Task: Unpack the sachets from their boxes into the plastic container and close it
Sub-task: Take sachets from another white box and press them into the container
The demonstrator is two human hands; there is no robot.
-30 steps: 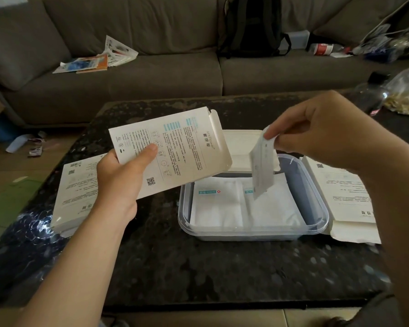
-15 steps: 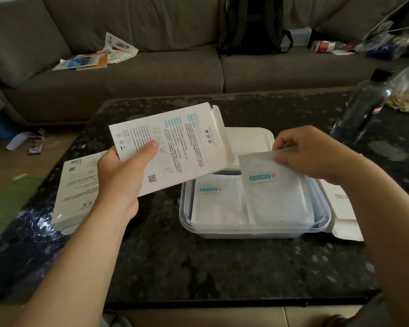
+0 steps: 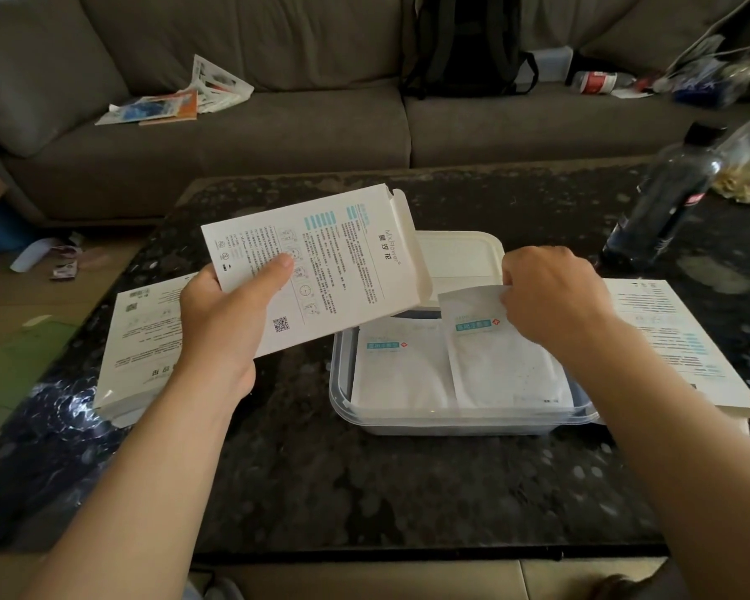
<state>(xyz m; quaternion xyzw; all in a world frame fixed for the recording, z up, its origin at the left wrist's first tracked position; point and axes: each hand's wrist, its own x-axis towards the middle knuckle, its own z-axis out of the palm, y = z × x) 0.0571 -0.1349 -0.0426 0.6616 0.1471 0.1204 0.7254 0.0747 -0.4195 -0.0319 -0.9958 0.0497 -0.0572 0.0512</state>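
- Dropped since 1 s ago: sachet (image 3: pixel 494 361), from hanging up high to lying in the right half of the plastic container (image 3: pixel 451 422).
- Far left: flat box (image 3: pixel 144 339) on the table (image 3: pixel 408 491), not touched.
- Left hand (image 3: pixel 221 322): gripping the open box (image 3: pixel 321 262), thumb on top, held up, mouth toward the container.
- Middle: 1 other sachet (image 3: pixel 399 374) flat in the left half; lid (image 3: pixel 460 257) off, behind.
- Right hand (image 3: pixel 550 296): pinching the sachet's far top corner; long side running from fingers back toward the body, near end down inside.
- Likely next: let go, reach left to the box mouth, close by.
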